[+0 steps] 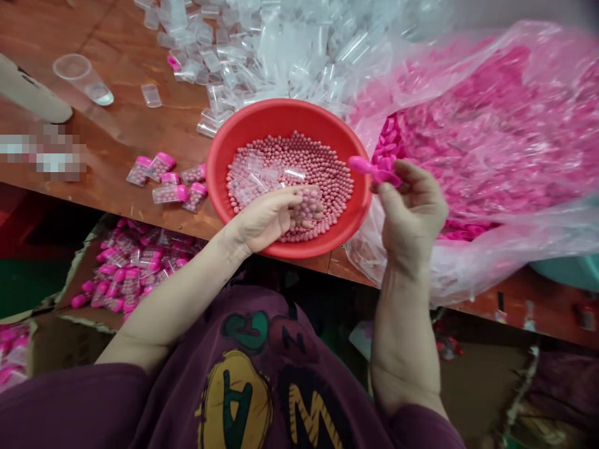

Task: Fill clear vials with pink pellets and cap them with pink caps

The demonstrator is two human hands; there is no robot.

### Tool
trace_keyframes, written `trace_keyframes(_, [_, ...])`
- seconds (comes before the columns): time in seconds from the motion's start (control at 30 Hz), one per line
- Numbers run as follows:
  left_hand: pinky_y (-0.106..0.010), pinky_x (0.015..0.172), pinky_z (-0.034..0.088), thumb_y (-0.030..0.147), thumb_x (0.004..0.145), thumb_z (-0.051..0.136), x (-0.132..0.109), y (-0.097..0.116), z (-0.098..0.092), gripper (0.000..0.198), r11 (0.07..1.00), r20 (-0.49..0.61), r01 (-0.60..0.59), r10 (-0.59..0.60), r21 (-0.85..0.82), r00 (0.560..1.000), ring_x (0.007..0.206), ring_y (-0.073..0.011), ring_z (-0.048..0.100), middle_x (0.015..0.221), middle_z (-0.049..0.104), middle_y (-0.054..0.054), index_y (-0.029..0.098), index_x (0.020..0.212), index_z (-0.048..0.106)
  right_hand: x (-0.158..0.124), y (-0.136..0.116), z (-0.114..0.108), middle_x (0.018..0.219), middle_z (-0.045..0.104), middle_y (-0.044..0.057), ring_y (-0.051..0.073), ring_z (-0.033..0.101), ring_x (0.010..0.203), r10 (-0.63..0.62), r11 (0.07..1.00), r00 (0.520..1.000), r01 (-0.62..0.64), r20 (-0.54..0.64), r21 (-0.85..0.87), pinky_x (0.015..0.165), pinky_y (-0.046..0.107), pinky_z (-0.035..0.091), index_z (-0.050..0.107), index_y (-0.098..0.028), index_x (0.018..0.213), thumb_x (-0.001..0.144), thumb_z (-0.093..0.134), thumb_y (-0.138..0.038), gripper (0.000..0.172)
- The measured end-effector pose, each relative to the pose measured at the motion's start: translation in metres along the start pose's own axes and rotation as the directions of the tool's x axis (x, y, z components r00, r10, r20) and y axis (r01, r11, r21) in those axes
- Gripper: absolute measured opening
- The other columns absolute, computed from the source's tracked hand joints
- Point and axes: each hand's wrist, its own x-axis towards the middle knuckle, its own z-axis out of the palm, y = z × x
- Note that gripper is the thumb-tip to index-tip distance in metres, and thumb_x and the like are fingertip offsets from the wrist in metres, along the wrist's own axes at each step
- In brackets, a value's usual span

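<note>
Brown wooden surface (116,37), red bowl (217,168) of pink beads (327,165), left grip (269,219) clamped on clear tube (309,204) over beads, right grip (414,212) pinching pink plastic piece (370,168) near bowl's right rim.

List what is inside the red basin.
The red basin holds small pink beads and several clear containers. The left hand, gripping a container of beads, hides part of this; the basin floor under the beads cannot be seen.

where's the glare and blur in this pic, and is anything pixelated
head view: whitish glare on the clear tubes and bag; head view: softness toward the right edge, the beads in the bowl looking clearer; head view: a pixelated patch over the table at far left.
</note>
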Motion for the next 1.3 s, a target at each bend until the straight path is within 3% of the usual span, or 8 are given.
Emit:
trace_keyframes(0.1, [-0.029, 0.079, 0.054, 0.019, 0.085, 0.070, 0.001, -0.001, 0.001, 0.024, 0.999, -0.012, -0.031, 0.032, 0.034, 0.999, 0.096, -0.0181, 0.074, 0.105, 0.080, -0.008, 0.016, 0.109, 0.074, -0.022, -0.036, 0.035, 0.126, 0.065, 0.008, 0.025, 0.072, 0.115, -0.140, 0.986, 0.980, 0.150, 0.142, -0.069, 0.106, 0.047, 0.064, 0.073, -0.031, 0.127, 0.099, 0.073, -0.036, 0.028])
trace_keyframes(0.2, [-0.028, 0.086, 0.052, 0.016, 0.084, 0.070, 0.001, -0.001, 0.002, 0.019, 0.996, -0.010, -0.064, 0.065, 0.069, 0.998, 0.094, -0.0151, 0.070, 0.102, 0.078, -0.006, 0.016, 0.102, 0.074, -0.035, -0.051, 0.049, 0.121, 0.067, 0.006, 0.024, 0.071, 0.112, -0.130, 0.982, 0.961, 0.159, 0.245, -0.100, 0.102, 0.045, 0.065, 0.074, -0.033, 0.126, 0.102, 0.069, -0.035, 0.025])
trace_keyframes(0.43, [-0.028, 0.080, 0.046, 0.016, 0.087, 0.067, 0.000, -0.005, 0.001, 0.006, 0.981, 0.008, -0.092, 0.092, 0.173, 0.996, 0.078, -0.0113, 0.057, 0.085, 0.068, -0.001, 0.016, 0.091, 0.072, -0.039, -0.057, 0.043, 0.112, 0.077, 0.006, 0.024, 0.072, 0.103, -0.058, 0.959, 0.911, 0.165, 0.409, -0.232, 0.093, 0.045, 0.064, 0.079, -0.031, 0.118, 0.103, 0.068, -0.037, 0.020])
trace_keyframes(0.6, [-0.028, 0.082, 0.046, 0.015, 0.090, 0.064, -0.002, -0.007, 0.002, 0.006, 0.951, 0.025, -0.149, 0.148, 0.270, 0.989, 0.081, -0.0124, 0.055, 0.086, 0.065, -0.001, 0.017, 0.087, 0.069, -0.034, -0.060, 0.034, 0.104, 0.077, 0.004, 0.023, 0.072, 0.096, -0.048, 0.955, 0.882, 0.178, 0.469, -0.236, 0.090, 0.043, 0.063, 0.079, -0.029, 0.110, 0.100, 0.073, -0.033, 0.012])
trace_keyframes(0.8, [-0.027, 0.086, 0.048, 0.016, 0.093, 0.067, -0.003, -0.009, 0.003, 0.003, 0.948, 0.021, -0.178, 0.178, 0.266, 0.984, 0.088, -0.0124, 0.059, 0.092, 0.065, -0.001, 0.018, 0.094, 0.069, -0.036, -0.047, 0.031, 0.111, 0.076, 0.005, 0.022, 0.070, 0.092, -0.094, 0.938, 0.896, 0.227, 0.434, -0.264, 0.089, 0.043, 0.064, 0.073, -0.029, 0.116, 0.101, 0.068, -0.034, 0.016])
trace_keyframes(1.0, [-0.026, 0.083, 0.049, 0.026, 0.090, 0.079, -0.001, -0.009, -0.001, 0.015, 0.979, -0.002, -0.109, 0.111, 0.170, 0.994, 0.085, -0.0112, 0.060, 0.094, 0.066, -0.001, 0.017, 0.098, 0.071, -0.050, -0.041, 0.040, 0.125, 0.074, 0.011, 0.031, 0.069, 0.122, -0.174, 0.896, 0.905, 0.309, 0.389, -0.318, 0.113, 0.058, 0.058, 0.073, -0.031, 0.117, 0.105, 0.060, -0.033, 0.018])
trace_keyframes(1.1, [-0.027, 0.084, 0.050, 0.028, 0.088, 0.079, 0.000, -0.007, -0.001, 0.016, 0.983, 0.008, -0.114, 0.114, 0.146, 0.993, 0.086, -0.0120, 0.061, 0.093, 0.066, -0.001, 0.017, 0.096, 0.070, -0.054, -0.047, 0.042, 0.129, 0.072, 0.010, 0.031, 0.068, 0.126, -0.161, 0.914, 0.906, 0.287, 0.392, -0.288, 0.118, 0.060, 0.056, 0.075, -0.032, 0.116, 0.106, 0.059, -0.034, 0.019])
trace_keyframes(1.3, [-0.031, 0.080, 0.051, 0.021, 0.087, 0.068, 0.000, -0.005, -0.002, 0.007, 0.979, 0.051, -0.134, 0.128, 0.156, 0.990, 0.083, -0.0150, 0.061, 0.090, 0.068, -0.004, 0.018, 0.090, 0.073, -0.050, -0.054, 0.044, 0.115, 0.077, 0.007, 0.029, 0.072, 0.115, -0.123, 0.963, 0.955, 0.181, 0.270, -0.202, 0.112, 0.056, 0.059, 0.077, -0.032, 0.114, 0.106, 0.061, -0.037, 0.018])
